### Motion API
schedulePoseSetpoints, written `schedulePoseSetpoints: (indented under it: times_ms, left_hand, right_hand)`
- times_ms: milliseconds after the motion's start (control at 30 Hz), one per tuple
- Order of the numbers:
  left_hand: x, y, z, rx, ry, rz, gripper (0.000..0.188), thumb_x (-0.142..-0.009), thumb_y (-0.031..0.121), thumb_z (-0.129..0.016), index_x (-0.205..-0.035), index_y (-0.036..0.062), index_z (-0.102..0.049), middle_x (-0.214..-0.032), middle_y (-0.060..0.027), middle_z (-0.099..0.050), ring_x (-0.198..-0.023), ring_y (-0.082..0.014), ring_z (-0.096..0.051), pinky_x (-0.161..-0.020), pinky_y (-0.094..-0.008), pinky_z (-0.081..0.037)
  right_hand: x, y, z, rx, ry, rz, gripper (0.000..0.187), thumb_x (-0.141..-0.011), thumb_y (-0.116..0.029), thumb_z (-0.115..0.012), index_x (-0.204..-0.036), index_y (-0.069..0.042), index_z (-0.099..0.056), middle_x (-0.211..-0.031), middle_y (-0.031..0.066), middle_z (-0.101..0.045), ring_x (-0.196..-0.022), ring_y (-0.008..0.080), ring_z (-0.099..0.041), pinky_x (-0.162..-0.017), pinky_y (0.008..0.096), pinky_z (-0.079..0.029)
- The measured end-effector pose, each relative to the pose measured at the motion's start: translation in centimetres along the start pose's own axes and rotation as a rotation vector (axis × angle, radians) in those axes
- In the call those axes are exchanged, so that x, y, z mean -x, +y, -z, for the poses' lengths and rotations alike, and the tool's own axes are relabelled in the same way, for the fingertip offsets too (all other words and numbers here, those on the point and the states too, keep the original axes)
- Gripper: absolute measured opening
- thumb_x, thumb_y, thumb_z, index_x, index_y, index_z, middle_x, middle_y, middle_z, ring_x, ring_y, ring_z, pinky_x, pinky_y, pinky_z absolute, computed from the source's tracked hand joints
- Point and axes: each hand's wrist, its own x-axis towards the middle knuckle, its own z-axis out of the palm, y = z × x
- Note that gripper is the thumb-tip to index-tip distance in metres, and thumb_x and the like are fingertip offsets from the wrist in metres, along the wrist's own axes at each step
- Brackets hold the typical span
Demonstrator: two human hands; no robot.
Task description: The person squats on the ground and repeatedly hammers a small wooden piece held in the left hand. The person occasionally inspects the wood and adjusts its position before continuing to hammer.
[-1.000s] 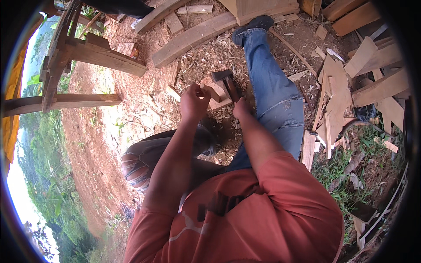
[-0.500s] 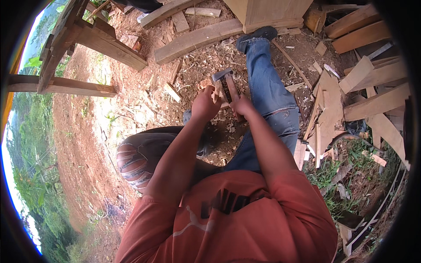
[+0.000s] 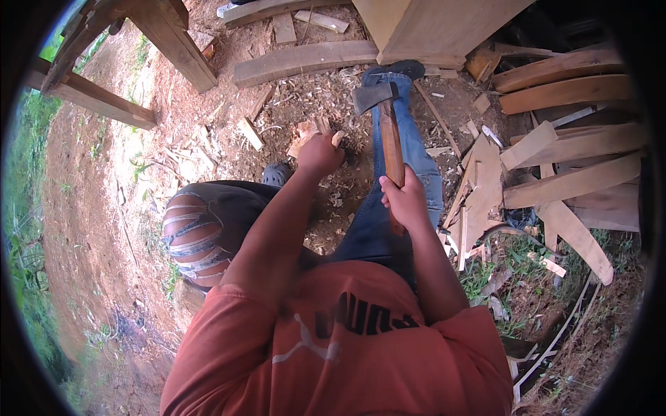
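Curled fingers on the left hand (image 3: 320, 154) look closed around what I take for a small piece of wood (image 3: 338, 139); they hide most of it, so I cannot tell how firm the hold is. Just beyond those fingers, slightly left, a rough wood block (image 3: 303, 135) lies on the ground. My worry there is the piece tipping or sliding, since so little of it stands clear of the knuckles. Right of the left fingers and apart from them I have the axe (image 3: 392, 142), its edge facing their side; a swing drifting left could catch a fingertip. The right hand (image 3: 406, 197) is wrapped around the lower handle, and a slack grip could let the blade twist. Beyond the right fingers, the axe head overlaps the outstretched leg (image 3: 417, 142) in my view, so a glancing blow might reach the shin.
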Motion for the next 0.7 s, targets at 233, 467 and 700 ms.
schedulePoseSetpoints:
  times_ms: [233, 467, 700]
  left_hand:
    - [-0.1, -0.8, -0.1, 0.057, 0.059, 0.001, 0.041, -0.090, 0.033, -0.068, -0.123, 0.0088, -0.069, -0.115, -0.0214, -0.077, -0.110, -0.0425, -0.073, -0.095, -0.0543, -0.059]
    - [-0.6, -0.5, -0.3, 0.053, 0.046, 0.001, 0.039, -0.089, 0.033, -0.070, -0.121, 0.0100, -0.070, -0.113, -0.0203, -0.077, -0.108, -0.0420, -0.074, -0.093, -0.0538, -0.060]
    - [-0.6, -0.6, -0.1, 0.059, 0.018, 0.003, 0.041, -0.089, 0.034, -0.071, -0.122, 0.0106, -0.070, -0.112, -0.0200, -0.077, -0.108, -0.0415, -0.074, -0.094, -0.0539, -0.059]
  right_hand:
    - [3.8, -2.2, 1.0, 0.378, 0.012, 0.153, 0.032, -0.101, -0.026, -0.073, -0.119, -0.001, -0.065, -0.091, 0.0221, -0.072, -0.088, 0.0418, -0.074, -0.077, 0.0474, -0.055]
    - [4.2, -2.5, 1.2, 0.458, 0.026, 0.210, 0.032, -0.100, -0.027, -0.074, -0.120, -0.003, -0.065, -0.094, 0.0243, -0.073, -0.094, 0.0474, -0.072, -0.079, 0.0503, -0.055]
    - [4.2, -2.8, 1.0, 0.529, 0.012, 0.205, 0.032, -0.100, -0.028, -0.074, -0.119, -0.004, -0.064, -0.093, 0.0251, -0.073, -0.094, 0.0493, -0.071, -0.078, 0.0536, -0.054]
